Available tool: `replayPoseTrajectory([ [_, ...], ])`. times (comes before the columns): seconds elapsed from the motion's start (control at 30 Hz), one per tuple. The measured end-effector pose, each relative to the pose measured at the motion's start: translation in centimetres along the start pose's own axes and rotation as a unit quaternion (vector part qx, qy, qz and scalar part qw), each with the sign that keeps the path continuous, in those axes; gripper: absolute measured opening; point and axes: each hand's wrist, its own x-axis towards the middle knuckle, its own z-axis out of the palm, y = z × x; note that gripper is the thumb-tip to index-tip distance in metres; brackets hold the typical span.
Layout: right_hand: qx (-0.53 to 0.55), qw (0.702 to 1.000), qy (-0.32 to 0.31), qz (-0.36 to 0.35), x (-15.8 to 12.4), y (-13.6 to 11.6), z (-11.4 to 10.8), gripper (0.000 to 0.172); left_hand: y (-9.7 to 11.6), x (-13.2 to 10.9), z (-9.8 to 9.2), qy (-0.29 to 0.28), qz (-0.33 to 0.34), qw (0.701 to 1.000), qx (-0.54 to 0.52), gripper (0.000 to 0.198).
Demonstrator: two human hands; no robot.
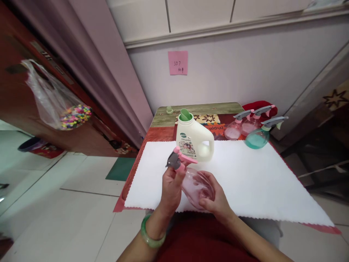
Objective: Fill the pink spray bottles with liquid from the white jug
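Bottle's tilted, long axis slanting from spray head upper left to base lower right. Left hand's clamped round the neck, right hand's gripping the body.

The only view looks from the wearer's head, above and on the near side of the white jug, facing forward and steeply down. Nearest to the lens, before the jug, come the forearms and the pink spray bottle. The bench reaches from below the jug to the wall behind it. The sweep is wide, taking in the brown door left of the jug, while upright lines to either side of it splay outward toward the top.
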Motion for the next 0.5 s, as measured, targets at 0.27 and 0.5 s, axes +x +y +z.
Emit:
replayPoseTrajectory([
  [0.27, -0.013, 0.997, -0.056, -0.054, 2.6, 2.6, 3.3, 0.085, -0.6, -4.2, -2.0, 0.048, -0.068, 0.996, -0.015, 0.088],
  [0.5, -0.248, 0.954, -0.089, -0.142, 2.5, 3.1, 2.1, 0.054, 2.2, 2.5, -8.7, 0.232, 0.027, 0.968, 0.091, 0.071],
])
